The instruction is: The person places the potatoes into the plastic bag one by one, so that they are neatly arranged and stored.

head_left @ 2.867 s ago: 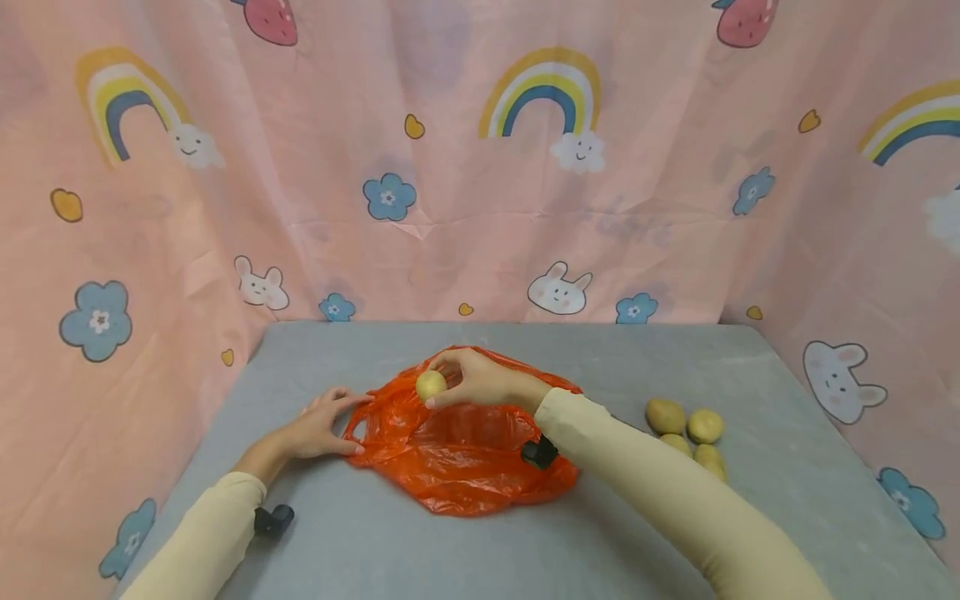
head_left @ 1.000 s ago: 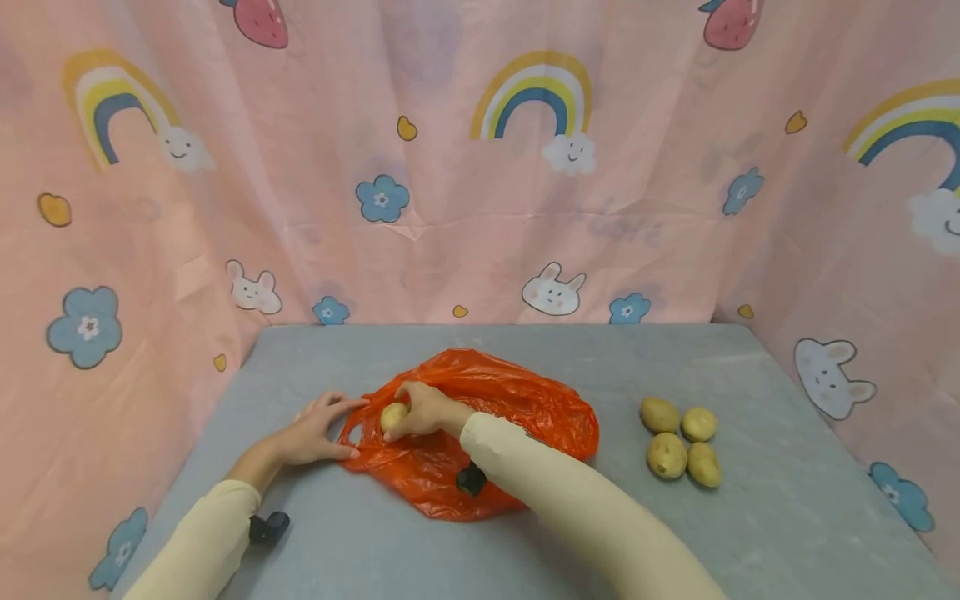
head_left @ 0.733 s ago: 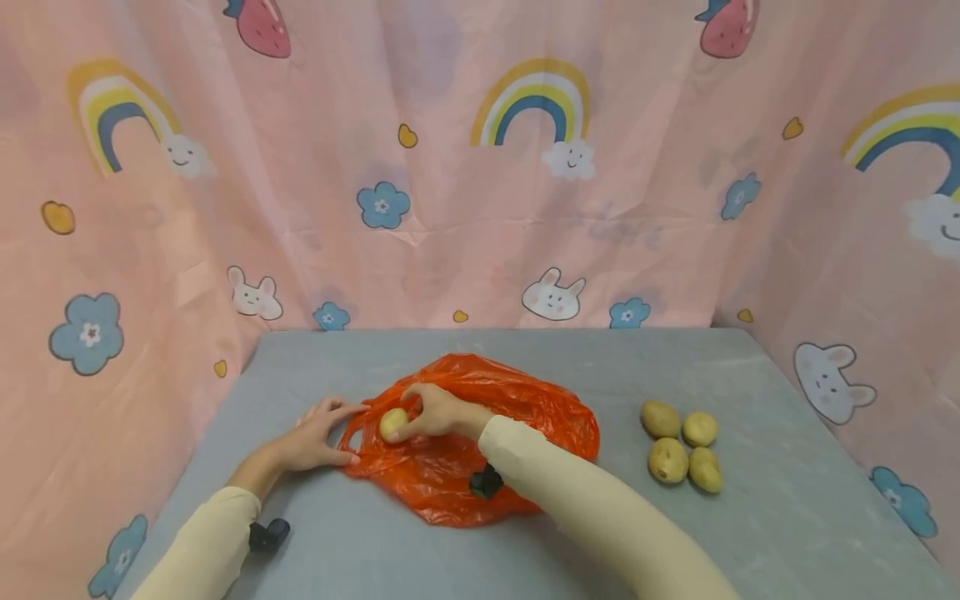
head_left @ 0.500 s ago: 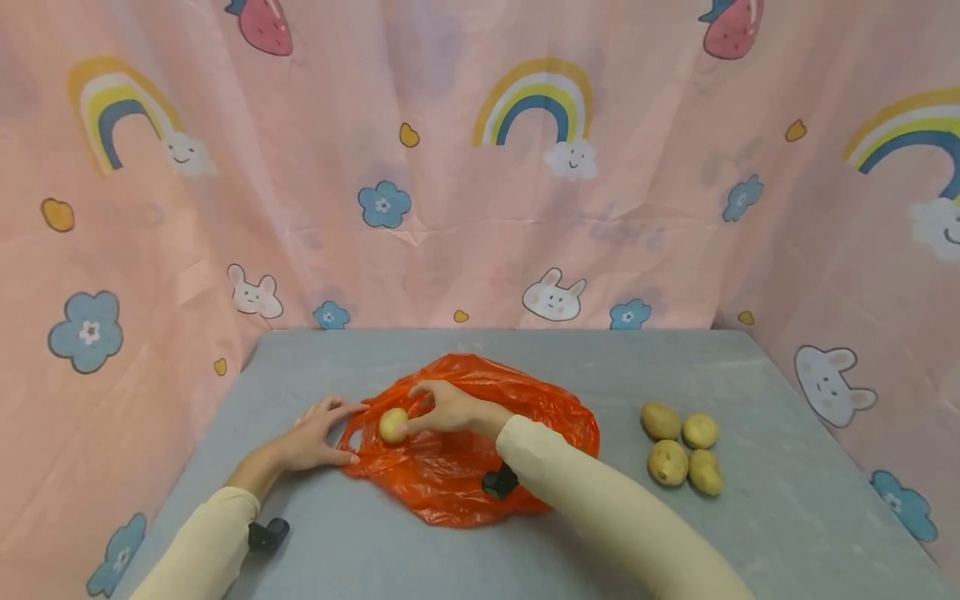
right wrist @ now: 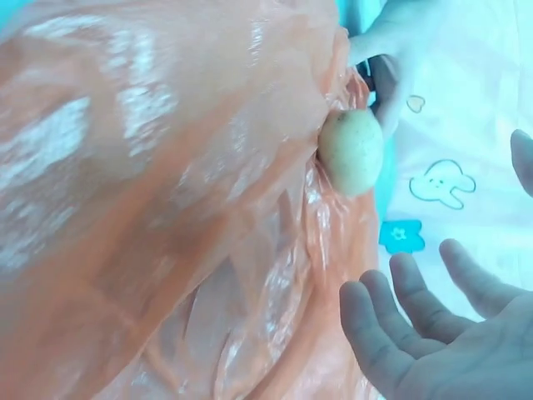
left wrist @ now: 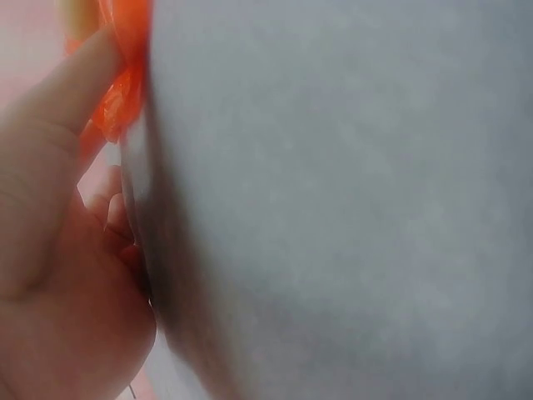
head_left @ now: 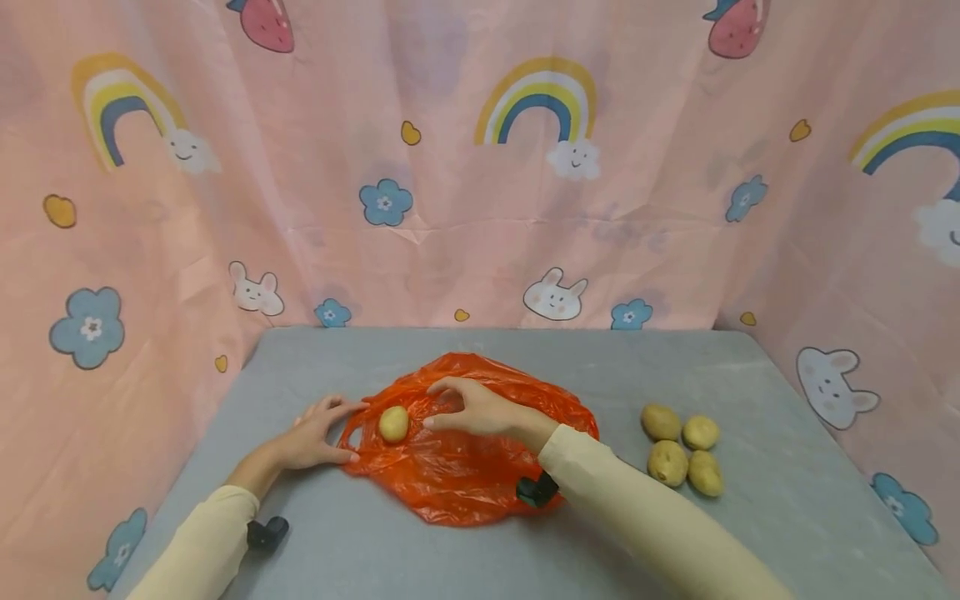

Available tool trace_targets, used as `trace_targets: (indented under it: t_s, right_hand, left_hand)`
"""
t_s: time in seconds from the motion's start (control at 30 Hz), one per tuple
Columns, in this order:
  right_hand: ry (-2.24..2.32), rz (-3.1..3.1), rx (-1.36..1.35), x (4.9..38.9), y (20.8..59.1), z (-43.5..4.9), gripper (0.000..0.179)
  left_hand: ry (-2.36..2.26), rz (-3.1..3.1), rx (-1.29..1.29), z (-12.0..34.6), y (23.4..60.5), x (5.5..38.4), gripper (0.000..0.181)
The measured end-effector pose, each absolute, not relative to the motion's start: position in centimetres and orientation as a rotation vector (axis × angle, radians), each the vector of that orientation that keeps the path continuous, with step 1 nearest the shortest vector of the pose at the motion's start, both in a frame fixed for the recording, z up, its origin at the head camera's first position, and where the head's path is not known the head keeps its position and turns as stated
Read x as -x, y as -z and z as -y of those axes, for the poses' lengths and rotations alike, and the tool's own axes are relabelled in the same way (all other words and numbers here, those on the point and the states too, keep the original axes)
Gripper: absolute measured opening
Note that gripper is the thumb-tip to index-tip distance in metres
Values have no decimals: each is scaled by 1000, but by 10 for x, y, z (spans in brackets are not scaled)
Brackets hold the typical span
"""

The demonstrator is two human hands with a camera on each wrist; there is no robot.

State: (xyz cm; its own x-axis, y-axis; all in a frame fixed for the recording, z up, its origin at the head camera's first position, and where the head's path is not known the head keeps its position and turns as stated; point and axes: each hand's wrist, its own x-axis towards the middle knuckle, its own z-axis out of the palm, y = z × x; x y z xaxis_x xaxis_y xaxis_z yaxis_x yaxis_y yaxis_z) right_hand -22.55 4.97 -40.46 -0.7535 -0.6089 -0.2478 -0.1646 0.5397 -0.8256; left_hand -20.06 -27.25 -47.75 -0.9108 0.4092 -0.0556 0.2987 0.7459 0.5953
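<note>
An orange plastic bag (head_left: 465, 483) lies spread on the table, its handle end to the left. On that end rests a potato (head_left: 393, 424), with nothing gripping it. My left hand (head_left: 311, 437) touches the bag's left edge, thumb and index finger spread apart beside the handle hole. In the left wrist view the thumb (left wrist: 83, 79) lies against the orange plastic. Just right of the potato, my right hand (head_left: 483, 408) hovers over the bag with fingers parted and holding nothing. The right wrist view shows a gap between those fingers (right wrist: 366, 312) and the potato.
Several more potatoes (head_left: 667, 463) sit in a cluster on the right of the grey table (head_left: 315, 550). A pink patterned curtain (head_left: 465, 250) hangs around the back and sides. Each wrist wears a small black camera (head_left: 536, 490).
My right hand carried the potato down and left onto the bag's handle end, let go of it, then drew back to the right. The left hand stayed at the bag's edge.
</note>
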Motion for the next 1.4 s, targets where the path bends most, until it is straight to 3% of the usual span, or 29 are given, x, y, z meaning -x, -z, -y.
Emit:
trace_targets:
  t_s: [0.7, 1.4]
  right_hand:
    - [1365, -2166, 689, 212, 407, -104, 66]
    - [1381, -2316, 743, 192, 402, -173, 54]
  left_hand:
    - [-933, -2755, -529, 277, 475, 198, 76]
    - [-898, -2720, -469, 275, 477, 202, 77]
